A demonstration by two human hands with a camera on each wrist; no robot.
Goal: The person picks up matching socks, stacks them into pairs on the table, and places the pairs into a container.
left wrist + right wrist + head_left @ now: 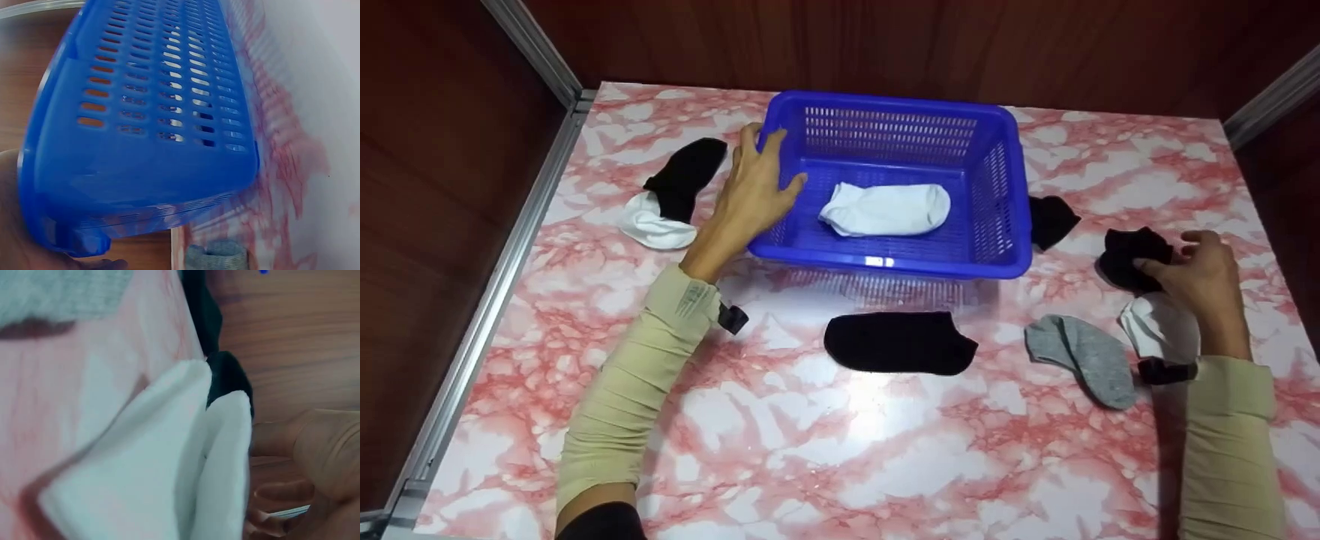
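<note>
My left hand (754, 187) grips the left rim of a blue plastic basket (885, 266), its thumb reaching over the inside. Lying flat in the basket is a white ankle sock (889, 210). Over on the right, my right hand (1204, 281) is at a black sock (1132, 259), thumb tip right at its edge and fingers spread apart from the thumb. A white sock (1159, 326) lies partly under that hand; the right wrist view shows its folded white cloth (140, 467) up close. A grey sock (1084, 360) rests just left of it.
A black sock (900, 343) lies in front of the basket. Another black sock (1050, 221) shows beside the basket's right wall. At left, a black sock (686, 176) overlaps a white one (656, 225). Dark wood panels (885, 45) border the red-and-white marbled table (780, 450).
</note>
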